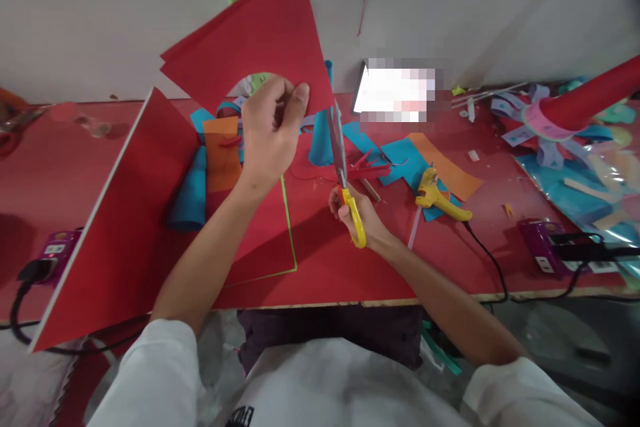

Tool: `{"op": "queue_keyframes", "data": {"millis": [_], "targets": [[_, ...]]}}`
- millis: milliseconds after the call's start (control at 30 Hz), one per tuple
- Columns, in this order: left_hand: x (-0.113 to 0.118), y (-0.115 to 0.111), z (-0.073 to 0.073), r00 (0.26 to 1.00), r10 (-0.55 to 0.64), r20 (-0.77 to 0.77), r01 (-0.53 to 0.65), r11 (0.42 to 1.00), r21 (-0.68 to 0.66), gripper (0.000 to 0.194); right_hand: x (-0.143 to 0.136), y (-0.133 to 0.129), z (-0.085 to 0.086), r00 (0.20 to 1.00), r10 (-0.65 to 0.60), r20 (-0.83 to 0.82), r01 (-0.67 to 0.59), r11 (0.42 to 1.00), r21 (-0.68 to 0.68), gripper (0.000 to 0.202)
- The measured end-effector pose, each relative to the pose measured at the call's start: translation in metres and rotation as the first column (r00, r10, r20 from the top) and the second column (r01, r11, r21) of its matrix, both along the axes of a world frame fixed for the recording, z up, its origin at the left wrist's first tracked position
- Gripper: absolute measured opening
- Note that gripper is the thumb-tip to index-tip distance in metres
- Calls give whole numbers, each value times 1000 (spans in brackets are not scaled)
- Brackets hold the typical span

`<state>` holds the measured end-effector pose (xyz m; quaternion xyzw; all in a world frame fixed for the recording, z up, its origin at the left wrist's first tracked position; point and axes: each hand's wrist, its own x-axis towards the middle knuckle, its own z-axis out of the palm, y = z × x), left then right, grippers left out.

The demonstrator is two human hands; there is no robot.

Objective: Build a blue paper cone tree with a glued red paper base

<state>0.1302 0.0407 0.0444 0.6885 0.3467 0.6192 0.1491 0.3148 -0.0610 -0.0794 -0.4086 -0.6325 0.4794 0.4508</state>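
My left hand (273, 130) pinches a folded red sheet (255, 27) by its lower right corner and holds it up above the table. A curved piece is missing from the sheet's lower edge. Lower and to the right, my right hand (363, 213) grips yellow-handled scissors (354, 217) with the blades pointing up. The blade tips reach the sheet's lower right corner; whether paper lies between them, I cannot tell. Behind the blades stands a blue paper cone (321, 140).
A red board (125, 213) leans at the left beside a blue roll (193, 193). Blue and orange scraps (445, 163), a yellow glue gun (437, 197) with its cord, and a purple power strip (545, 247) lie right. A bright screen (395, 90) stands against the wall.
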Motion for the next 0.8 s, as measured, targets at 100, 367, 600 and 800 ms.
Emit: {"op": "queue_keyframes", "data": {"millis": [100, 367, 600, 800], "targets": [[0, -1, 0, 1000, 28, 1, -28, 999, 20, 58, 2, -2, 6, 998, 7, 70, -10, 999, 36, 68], [15, -12, -5, 997, 43, -71, -36, 993, 108, 47, 0, -3, 28, 980, -43, 193, 32, 998, 58, 73], [18, -22, -8, 993, 13, -118, -8, 999, 36, 47, 1, -4, 32, 947, -115, 300, 90, 991, 98, 71], [19, -22, -8, 992, 22, -123, -19, 999, 27, 48, 2, -2, 28, 935, -133, 327, 107, 989, 97, 68]]}}
